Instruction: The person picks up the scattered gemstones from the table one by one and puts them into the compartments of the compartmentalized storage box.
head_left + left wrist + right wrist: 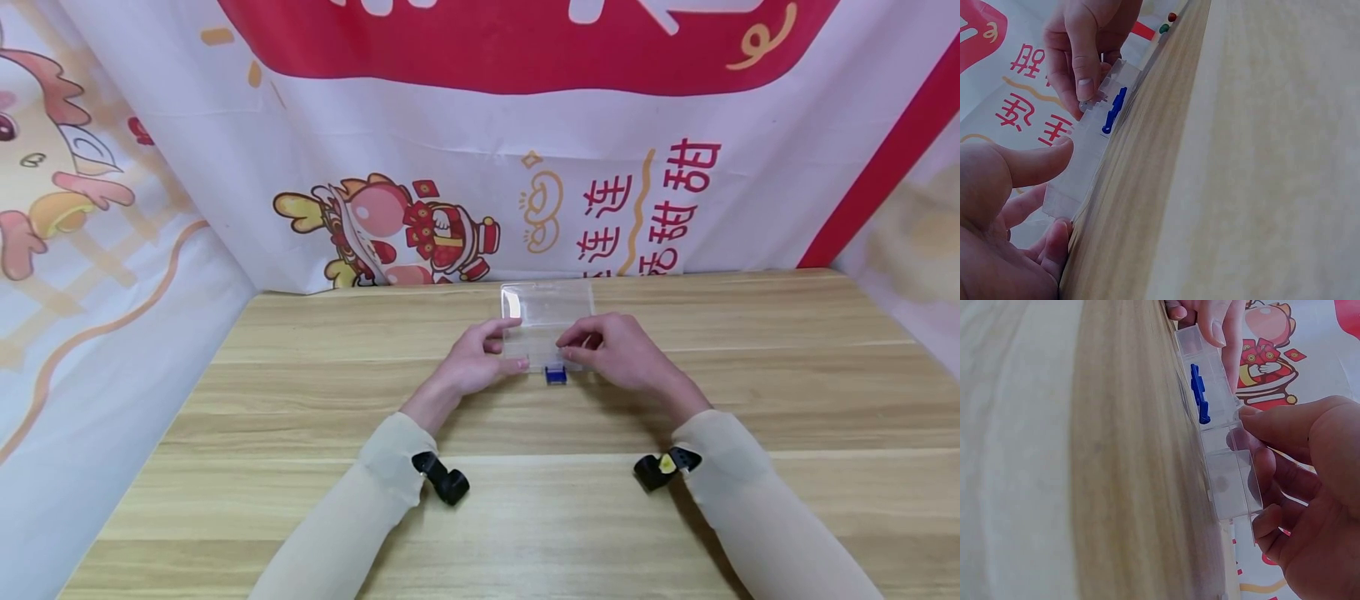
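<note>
Clear plastic makes up the box (536,340) on our worktop (540,517). Our left hand's grip (480,358) spreads loosely at its left side; our right grip (618,354) pinches a small clear piece (1087,105). So loosely braced, the box could skid if we nudge it.

We see a clear, colourless box (551,306) with a deep-blue clasp (556,377), and a tabletop (540,525) in light tan wood grain streaked with paler and browner bands. We also note plain cream sleeves (345,517), a black left wrist camera (452,487), a black right wrist camera (649,474) bearing a yellow patch, and a small red object (1172,17) and a small green object (1164,29). Our white cloth (465,133) carries red lettering (692,165), a golden squiggle (637,213) and a red, pink and yellow cartoon figure (380,210).
</note>
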`<state>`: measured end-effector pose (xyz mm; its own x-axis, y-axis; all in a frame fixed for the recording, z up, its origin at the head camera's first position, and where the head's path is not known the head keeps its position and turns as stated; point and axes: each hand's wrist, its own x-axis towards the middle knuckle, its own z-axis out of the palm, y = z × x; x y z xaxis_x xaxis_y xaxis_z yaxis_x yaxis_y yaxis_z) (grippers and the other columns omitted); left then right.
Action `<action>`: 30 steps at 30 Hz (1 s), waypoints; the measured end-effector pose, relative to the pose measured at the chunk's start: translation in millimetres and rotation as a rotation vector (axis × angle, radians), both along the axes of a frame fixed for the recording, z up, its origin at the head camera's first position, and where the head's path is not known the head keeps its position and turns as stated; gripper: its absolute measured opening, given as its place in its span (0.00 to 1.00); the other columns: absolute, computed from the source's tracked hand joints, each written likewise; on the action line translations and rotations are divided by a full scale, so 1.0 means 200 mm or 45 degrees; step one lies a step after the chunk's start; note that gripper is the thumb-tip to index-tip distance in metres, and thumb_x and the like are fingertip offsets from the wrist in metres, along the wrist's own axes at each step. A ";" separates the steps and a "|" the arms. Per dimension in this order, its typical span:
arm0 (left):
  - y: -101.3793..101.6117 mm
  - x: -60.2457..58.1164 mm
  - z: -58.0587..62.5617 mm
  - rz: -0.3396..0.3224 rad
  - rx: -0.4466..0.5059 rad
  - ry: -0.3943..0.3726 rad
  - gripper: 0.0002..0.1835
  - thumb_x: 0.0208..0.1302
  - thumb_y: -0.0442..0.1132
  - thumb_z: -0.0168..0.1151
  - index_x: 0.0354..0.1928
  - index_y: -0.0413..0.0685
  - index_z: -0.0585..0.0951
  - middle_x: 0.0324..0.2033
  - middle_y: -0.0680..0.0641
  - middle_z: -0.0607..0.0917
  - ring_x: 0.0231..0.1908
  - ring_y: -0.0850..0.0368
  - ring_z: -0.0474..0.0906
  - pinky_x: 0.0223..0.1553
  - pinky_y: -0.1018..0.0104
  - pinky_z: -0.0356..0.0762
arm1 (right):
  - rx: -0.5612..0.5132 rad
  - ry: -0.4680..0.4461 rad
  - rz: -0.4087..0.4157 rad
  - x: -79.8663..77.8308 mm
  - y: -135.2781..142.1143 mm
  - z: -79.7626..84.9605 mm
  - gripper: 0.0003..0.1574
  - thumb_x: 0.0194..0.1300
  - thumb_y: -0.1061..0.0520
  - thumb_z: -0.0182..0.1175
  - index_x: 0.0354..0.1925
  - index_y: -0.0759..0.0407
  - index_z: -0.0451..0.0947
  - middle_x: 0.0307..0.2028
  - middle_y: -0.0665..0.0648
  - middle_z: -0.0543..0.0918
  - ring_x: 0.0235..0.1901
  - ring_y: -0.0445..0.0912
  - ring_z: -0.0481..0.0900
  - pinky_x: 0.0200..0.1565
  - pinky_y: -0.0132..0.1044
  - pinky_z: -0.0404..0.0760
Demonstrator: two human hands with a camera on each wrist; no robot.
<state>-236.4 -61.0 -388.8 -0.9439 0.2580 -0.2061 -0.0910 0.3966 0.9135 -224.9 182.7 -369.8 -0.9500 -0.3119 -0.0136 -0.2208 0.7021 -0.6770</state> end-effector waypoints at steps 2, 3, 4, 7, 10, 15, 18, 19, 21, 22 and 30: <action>0.00 0.00 0.00 -0.001 0.002 0.001 0.40 0.60 0.38 0.78 0.74 0.65 0.75 0.66 0.48 0.76 0.61 0.49 0.71 0.67 0.51 0.71 | 0.000 0.001 0.001 0.00 0.00 0.00 0.11 0.73 0.54 0.68 0.52 0.52 0.89 0.43 0.52 0.89 0.41 0.49 0.81 0.43 0.41 0.81; 0.00 0.00 0.00 -0.003 0.004 0.002 0.40 0.61 0.38 0.78 0.74 0.65 0.75 0.66 0.48 0.76 0.61 0.49 0.71 0.67 0.51 0.71 | 0.002 0.002 0.002 0.00 0.00 0.00 0.11 0.73 0.54 0.68 0.52 0.52 0.89 0.43 0.52 0.89 0.41 0.49 0.81 0.43 0.41 0.81; 0.00 0.00 0.00 -0.004 0.007 0.002 0.40 0.60 0.37 0.78 0.74 0.65 0.75 0.66 0.48 0.76 0.62 0.49 0.71 0.67 0.51 0.71 | 0.002 0.003 0.003 0.00 0.00 0.00 0.11 0.73 0.54 0.68 0.52 0.52 0.89 0.43 0.52 0.89 0.41 0.49 0.81 0.43 0.41 0.81; 0.00 0.00 -0.01 -0.009 0.012 0.008 0.40 0.60 0.37 0.78 0.75 0.64 0.75 0.66 0.48 0.76 0.62 0.49 0.71 0.68 0.51 0.71 | 0.005 0.007 0.007 0.00 0.00 0.00 0.12 0.73 0.54 0.68 0.52 0.52 0.89 0.43 0.52 0.89 0.41 0.49 0.81 0.43 0.41 0.81; 0.00 0.00 0.00 -0.011 0.017 0.011 0.40 0.60 0.37 0.78 0.75 0.63 0.75 0.66 0.47 0.76 0.62 0.49 0.71 0.68 0.50 0.71 | 0.005 0.012 0.006 0.00 0.00 0.00 0.12 0.73 0.54 0.68 0.52 0.52 0.89 0.43 0.52 0.89 0.41 0.49 0.81 0.43 0.41 0.81; 0.00 0.00 0.00 -0.012 0.014 0.009 0.40 0.61 0.37 0.78 0.75 0.63 0.75 0.66 0.47 0.76 0.62 0.49 0.71 0.67 0.51 0.72 | 0.001 0.010 -0.003 0.00 0.00 -0.01 0.12 0.73 0.54 0.68 0.52 0.52 0.89 0.43 0.52 0.88 0.42 0.49 0.81 0.43 0.41 0.81; 0.00 0.00 0.00 -0.006 0.011 0.002 0.40 0.61 0.38 0.78 0.75 0.64 0.75 0.66 0.48 0.76 0.61 0.49 0.71 0.66 0.52 0.72 | 0.000 0.012 -0.005 0.00 -0.01 -0.01 0.11 0.73 0.54 0.68 0.52 0.51 0.89 0.43 0.52 0.88 0.41 0.49 0.81 0.42 0.41 0.81; 0.00 0.00 0.00 -0.003 0.011 0.000 0.40 0.61 0.38 0.78 0.75 0.65 0.75 0.66 0.48 0.76 0.61 0.49 0.71 0.66 0.52 0.72 | 0.000 0.012 -0.005 0.00 -0.01 -0.01 0.11 0.73 0.54 0.68 0.52 0.51 0.89 0.43 0.52 0.88 0.41 0.49 0.80 0.42 0.41 0.81; 0.00 0.00 -0.01 0.001 0.011 -0.004 0.40 0.61 0.38 0.78 0.74 0.66 0.75 0.66 0.49 0.76 0.61 0.50 0.71 0.65 0.53 0.72 | 0.001 0.011 -0.005 0.00 -0.01 -0.02 0.11 0.73 0.54 0.68 0.52 0.51 0.89 0.43 0.52 0.88 0.41 0.49 0.80 0.42 0.41 0.81; 0.00 0.00 -0.01 0.001 0.011 -0.005 0.40 0.61 0.38 0.78 0.74 0.66 0.75 0.66 0.49 0.76 0.61 0.50 0.71 0.65 0.53 0.72 | 0.000 0.008 -0.006 0.00 -0.01 -0.02 0.11 0.73 0.54 0.68 0.52 0.51 0.89 0.43 0.52 0.88 0.41 0.49 0.80 0.41 0.40 0.81; 0.00 -0.01 -0.01 -0.005 0.007 -0.005 0.39 0.61 0.39 0.78 0.74 0.67 0.75 0.66 0.49 0.76 0.62 0.49 0.71 0.67 0.51 0.72 | 0.006 -0.001 -0.014 0.00 -0.01 -0.02 0.11 0.73 0.53 0.68 0.52 0.50 0.89 0.42 0.52 0.87 0.41 0.49 0.80 0.41 0.40 0.81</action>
